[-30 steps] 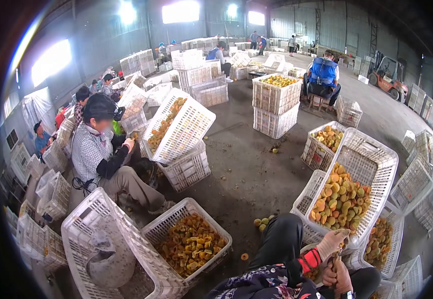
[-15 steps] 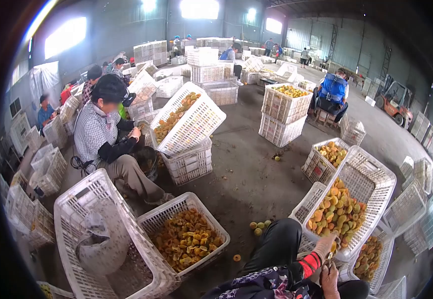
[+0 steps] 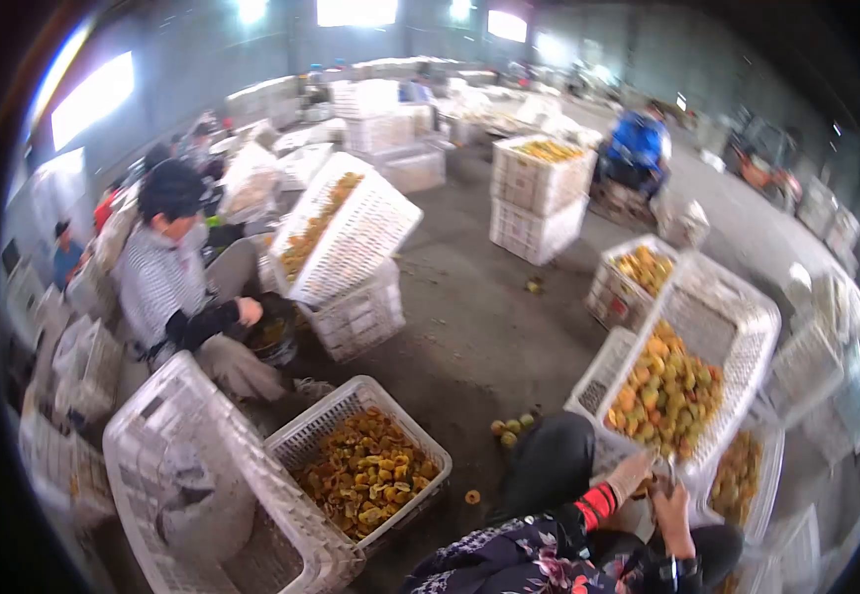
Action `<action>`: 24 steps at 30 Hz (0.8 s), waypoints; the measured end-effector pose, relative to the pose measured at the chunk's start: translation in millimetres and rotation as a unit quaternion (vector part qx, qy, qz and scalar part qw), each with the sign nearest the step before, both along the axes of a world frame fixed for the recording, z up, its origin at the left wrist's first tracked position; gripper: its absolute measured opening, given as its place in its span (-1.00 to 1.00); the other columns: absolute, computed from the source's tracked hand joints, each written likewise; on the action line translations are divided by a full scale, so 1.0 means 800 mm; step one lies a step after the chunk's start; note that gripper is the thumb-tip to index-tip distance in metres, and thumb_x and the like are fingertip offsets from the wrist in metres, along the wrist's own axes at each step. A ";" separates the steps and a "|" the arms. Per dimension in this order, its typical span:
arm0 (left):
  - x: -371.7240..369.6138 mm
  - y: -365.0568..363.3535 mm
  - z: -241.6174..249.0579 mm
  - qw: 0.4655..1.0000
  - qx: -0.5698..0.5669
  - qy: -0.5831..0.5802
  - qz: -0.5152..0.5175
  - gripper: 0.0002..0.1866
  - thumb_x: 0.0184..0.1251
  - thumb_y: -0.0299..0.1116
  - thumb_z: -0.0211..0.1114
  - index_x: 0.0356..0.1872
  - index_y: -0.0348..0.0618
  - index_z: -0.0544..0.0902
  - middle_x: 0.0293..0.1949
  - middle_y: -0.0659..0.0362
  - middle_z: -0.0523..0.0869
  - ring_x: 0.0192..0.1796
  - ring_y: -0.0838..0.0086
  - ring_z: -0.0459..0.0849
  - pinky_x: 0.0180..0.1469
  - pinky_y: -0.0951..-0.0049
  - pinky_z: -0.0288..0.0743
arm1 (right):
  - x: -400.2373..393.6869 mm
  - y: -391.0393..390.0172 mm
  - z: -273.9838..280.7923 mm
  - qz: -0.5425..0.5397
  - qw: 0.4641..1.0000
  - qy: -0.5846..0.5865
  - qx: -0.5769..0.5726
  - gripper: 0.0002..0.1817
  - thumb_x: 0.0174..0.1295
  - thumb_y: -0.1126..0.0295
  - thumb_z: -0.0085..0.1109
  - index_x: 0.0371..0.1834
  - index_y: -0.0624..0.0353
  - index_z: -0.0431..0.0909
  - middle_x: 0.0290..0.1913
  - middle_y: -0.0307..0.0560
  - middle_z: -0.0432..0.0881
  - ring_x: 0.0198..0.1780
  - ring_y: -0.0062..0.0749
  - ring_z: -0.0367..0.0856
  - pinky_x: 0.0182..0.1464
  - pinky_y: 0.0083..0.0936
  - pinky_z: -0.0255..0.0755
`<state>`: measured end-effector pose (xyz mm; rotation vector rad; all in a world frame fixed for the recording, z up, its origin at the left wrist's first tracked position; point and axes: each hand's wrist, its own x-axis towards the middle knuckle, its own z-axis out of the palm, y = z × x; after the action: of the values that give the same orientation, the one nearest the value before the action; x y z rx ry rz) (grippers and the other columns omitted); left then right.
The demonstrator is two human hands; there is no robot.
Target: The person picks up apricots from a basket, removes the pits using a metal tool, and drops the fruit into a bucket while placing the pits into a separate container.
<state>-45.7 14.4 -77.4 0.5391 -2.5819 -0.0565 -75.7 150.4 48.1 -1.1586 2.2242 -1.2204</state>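
Note:
My left hand (image 3: 632, 475), its wrist in a red-and-black striped cuff, is closed in front of the near edge of a tilted white crate (image 3: 722, 307) of apricots (image 3: 669, 391). Facing it, my right hand (image 3: 673, 513) is closed too, and the fingers of both meet. Something small and dark lies between them, too blurred to name. Below the tilted crate stands another crate (image 3: 768, 485) with more fruit. To the left, a low white crate (image 3: 279, 447) holds split apricot pieces (image 3: 370, 470).
A large white crate (image 3: 167, 426) with a pale sack (image 3: 207, 515) leans at the left. Loose green apricots (image 3: 512, 428) lie on the floor by my knee. A co-worker (image 3: 167, 267) sits beyond, near a bucket (image 3: 273, 342). Stacked crates (image 3: 539, 198) stand ahead.
My right hand has risen to meet my left, which has drawn slightly back from the crate's fruit. The view has shifted and blurred. The co-worker's hands have lowered toward the bucket.

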 end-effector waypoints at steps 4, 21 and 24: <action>0.049 0.013 0.060 0.958 0.241 0.025 -0.154 -0.65 0.39 -0.44 -0.04 0.14 -0.19 0.53 0.10 0.04 0.60 0.15 0.27 0.56 0.26 0.29 0.42 | -0.021 0.005 -0.022 0.025 0.999 0.015 0.024 -0.69 0.03 0.42 0.16 -0.14 0.31 0.60 -0.33 0.25 0.65 -0.28 -0.20 0.64 -0.12 -0.23 0.49; 0.068 -0.004 0.084 0.486 0.809 0.329 0.029 -0.70 0.54 -0.29 0.09 -0.04 -0.31 0.67 -0.07 0.17 0.70 -0.05 0.51 0.62 0.07 0.47 0.50 | -0.169 -0.159 -0.063 -0.084 0.990 0.092 0.068 -0.53 0.07 0.16 0.34 -0.04 0.24 0.52 -0.27 0.20 0.66 -0.15 0.08 0.66 -0.12 -0.12 0.48; 0.068 -0.009 0.075 0.501 0.801 0.327 0.012 -0.67 0.57 -0.26 0.03 -0.02 -0.32 0.64 -0.06 0.16 0.69 -0.02 0.50 0.62 0.12 0.45 0.47 | -0.170 -0.219 -0.096 -0.079 0.991 0.094 0.044 -0.45 0.06 0.20 0.35 0.09 0.23 0.44 -0.24 0.22 0.64 -0.11 0.18 0.63 -0.10 -0.08 0.47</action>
<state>8.8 7.4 -17.6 0.8154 -1.0050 -2.2343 -212.1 -24.6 -29.1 -1.1216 2.5244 -1.0993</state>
